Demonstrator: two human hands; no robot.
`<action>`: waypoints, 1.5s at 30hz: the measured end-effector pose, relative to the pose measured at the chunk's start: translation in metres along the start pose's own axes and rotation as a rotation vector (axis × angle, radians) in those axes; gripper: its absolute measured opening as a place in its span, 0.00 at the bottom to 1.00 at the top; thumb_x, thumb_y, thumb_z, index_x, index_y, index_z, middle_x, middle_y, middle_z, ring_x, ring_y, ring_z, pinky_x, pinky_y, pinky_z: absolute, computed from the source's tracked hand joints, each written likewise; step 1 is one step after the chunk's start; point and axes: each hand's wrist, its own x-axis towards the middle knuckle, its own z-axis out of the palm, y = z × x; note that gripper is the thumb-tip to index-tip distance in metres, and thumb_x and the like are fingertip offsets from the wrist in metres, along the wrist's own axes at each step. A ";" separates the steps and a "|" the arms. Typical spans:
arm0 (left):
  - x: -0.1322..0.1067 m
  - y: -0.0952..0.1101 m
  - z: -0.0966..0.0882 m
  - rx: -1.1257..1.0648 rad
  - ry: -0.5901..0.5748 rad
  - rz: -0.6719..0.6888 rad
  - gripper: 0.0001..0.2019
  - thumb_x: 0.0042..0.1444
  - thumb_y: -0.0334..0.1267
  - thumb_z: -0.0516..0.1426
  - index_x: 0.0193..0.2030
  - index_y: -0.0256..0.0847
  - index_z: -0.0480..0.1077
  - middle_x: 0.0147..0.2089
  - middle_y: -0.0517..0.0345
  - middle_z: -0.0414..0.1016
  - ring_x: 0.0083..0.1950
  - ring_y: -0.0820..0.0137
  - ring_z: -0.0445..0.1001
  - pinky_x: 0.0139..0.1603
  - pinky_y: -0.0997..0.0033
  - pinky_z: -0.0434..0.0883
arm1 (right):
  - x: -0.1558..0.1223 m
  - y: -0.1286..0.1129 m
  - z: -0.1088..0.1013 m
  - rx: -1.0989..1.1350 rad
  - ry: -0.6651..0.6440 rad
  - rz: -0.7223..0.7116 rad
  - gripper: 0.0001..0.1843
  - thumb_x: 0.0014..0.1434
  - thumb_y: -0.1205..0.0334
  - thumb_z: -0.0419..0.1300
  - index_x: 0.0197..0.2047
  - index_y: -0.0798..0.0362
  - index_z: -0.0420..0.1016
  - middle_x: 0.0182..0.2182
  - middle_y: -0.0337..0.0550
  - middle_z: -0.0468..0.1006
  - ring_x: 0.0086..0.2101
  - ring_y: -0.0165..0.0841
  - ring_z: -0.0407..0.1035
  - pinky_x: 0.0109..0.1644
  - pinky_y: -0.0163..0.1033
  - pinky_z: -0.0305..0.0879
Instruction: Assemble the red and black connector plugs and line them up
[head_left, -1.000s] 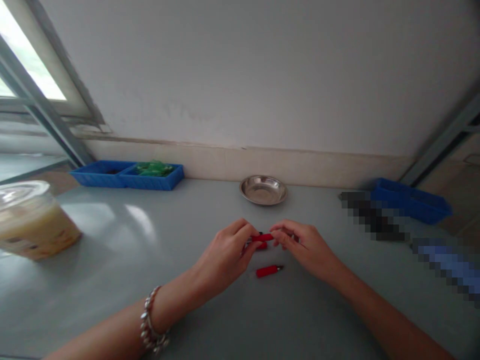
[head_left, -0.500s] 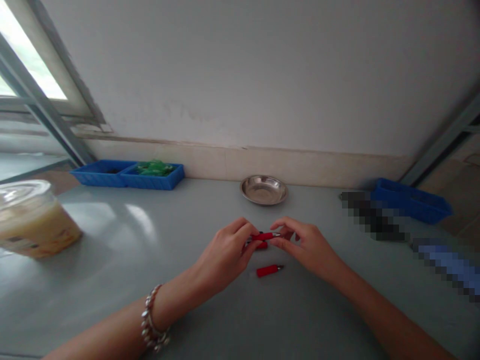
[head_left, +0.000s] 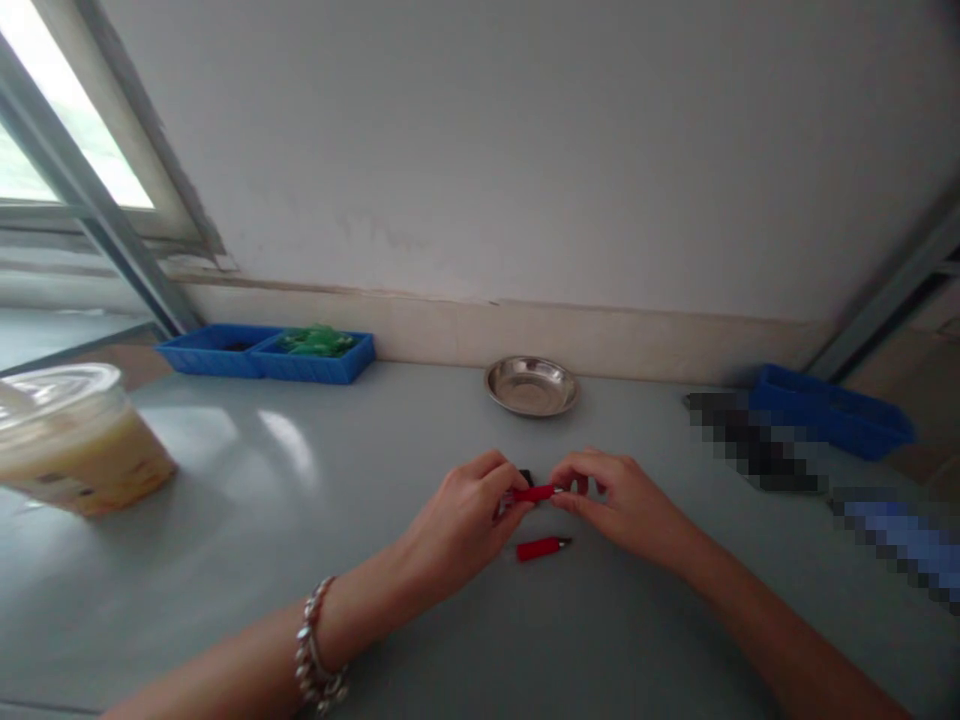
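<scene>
My left hand (head_left: pixel 466 522) and my right hand (head_left: pixel 615 500) meet over the grey table (head_left: pixel 225 560), both pinching a small red cylindrical part (head_left: pixel 534 493) between their fingertips. The left hand grips its left end, the right hand its metal-tipped right end. A small black piece (head_left: pixel 526 476) shows just behind the left fingers. A second red part with a metal tip (head_left: pixel 541 548) lies loose on the table just in front of the hands. A beaded bracelet sits on my left wrist.
A shallow steel dish (head_left: pixel 531 386) stands behind the hands near the wall. A blue tray with green pieces (head_left: pixel 300 353) is at the back left, another blue tray (head_left: pixel 832 410) at the back right. A lidded drink cup (head_left: pixel 71 440) stands at the left edge.
Both hands have sunk a little lower and closer to the table with the red part still held between them. The loose red part has not moved.
</scene>
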 end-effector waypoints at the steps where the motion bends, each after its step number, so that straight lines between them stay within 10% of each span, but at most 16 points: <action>1: 0.000 0.001 0.000 -0.009 -0.008 -0.002 0.02 0.53 0.32 0.54 0.32 0.37 0.68 0.30 0.60 0.66 0.23 0.78 0.64 0.25 0.79 0.63 | 0.000 0.000 -0.001 -0.002 -0.013 -0.010 0.04 0.52 0.63 0.57 0.31 0.52 0.73 0.27 0.39 0.73 0.29 0.29 0.65 0.32 0.34 0.57; 16: 0.006 -0.003 -0.011 0.146 -0.121 -0.083 0.06 0.56 0.34 0.51 0.37 0.39 0.69 0.38 0.55 0.68 0.34 0.69 0.70 0.36 0.69 0.67 | -0.003 0.011 0.001 -0.136 -0.190 0.027 0.04 0.50 0.65 0.59 0.32 0.51 0.73 0.31 0.42 0.70 0.34 0.32 0.64 0.38 0.37 0.59; 29: 0.005 -0.001 -0.010 0.242 -0.334 -0.173 0.11 0.56 0.31 0.48 0.42 0.40 0.69 0.42 0.52 0.68 0.37 0.63 0.71 0.36 0.65 0.68 | -0.005 0.071 -0.044 -0.333 0.167 0.439 0.14 0.50 0.53 0.56 0.33 0.56 0.71 0.23 0.44 0.72 0.24 0.34 0.65 0.26 0.36 0.56; 45: 0.007 -0.003 -0.007 0.297 -0.359 -0.177 0.09 0.56 0.35 0.50 0.41 0.39 0.67 0.40 0.52 0.69 0.37 0.63 0.71 0.36 0.65 0.68 | -0.008 0.071 -0.031 -0.406 -0.073 0.217 0.02 0.47 0.66 0.58 0.27 0.52 0.73 0.27 0.43 0.70 0.31 0.34 0.65 0.35 0.39 0.58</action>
